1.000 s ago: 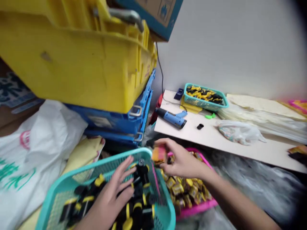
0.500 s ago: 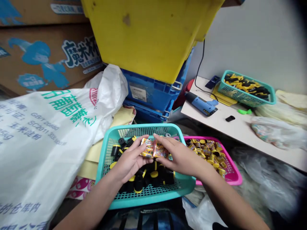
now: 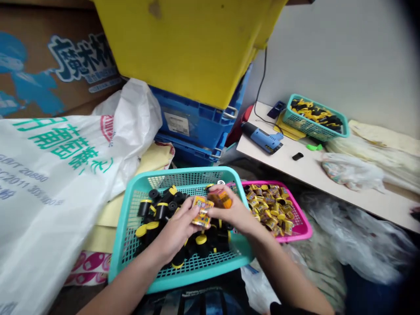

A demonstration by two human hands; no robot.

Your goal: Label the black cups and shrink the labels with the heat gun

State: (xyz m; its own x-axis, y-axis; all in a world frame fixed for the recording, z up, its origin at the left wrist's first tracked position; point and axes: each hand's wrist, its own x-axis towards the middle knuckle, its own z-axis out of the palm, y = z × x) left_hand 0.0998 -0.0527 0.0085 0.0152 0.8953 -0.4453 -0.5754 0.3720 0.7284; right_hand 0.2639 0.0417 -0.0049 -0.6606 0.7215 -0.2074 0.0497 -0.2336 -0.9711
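My left hand [image 3: 179, 225] is closed on a small stack of yellow printed labels [image 3: 201, 212], held over the turquoise basket [image 3: 120, 227]. Just beside it, my right hand [image 3: 234, 214] grips an orange printed label [image 3: 220, 199], smeared by motion, with the thumb near the stack's edge. Below both hands the turquoise basket holds many black cylinders with yellow caps [image 3: 201, 245]. Behind my right forearm stands a pink basket [image 3: 303, 225] full of similar small cylinders [image 3: 269, 203] wrapped in yellow print.
A white table [image 3: 285, 164] at right carries a blue heat gun [image 3: 262, 138], a small turquoise basket [image 3: 341, 127] of yellow and black parts, and plastic bags [image 3: 352, 170]. Blue crates [image 3: 193, 122] and a yellow bin [image 3: 190, 48] are stacked ahead. A white sack [image 3: 55, 183] lies left.
The labels lay side by side between both hands; now my right hand has drawn an orange one away and tilted it. The view has shifted, moving the scenery leftward.
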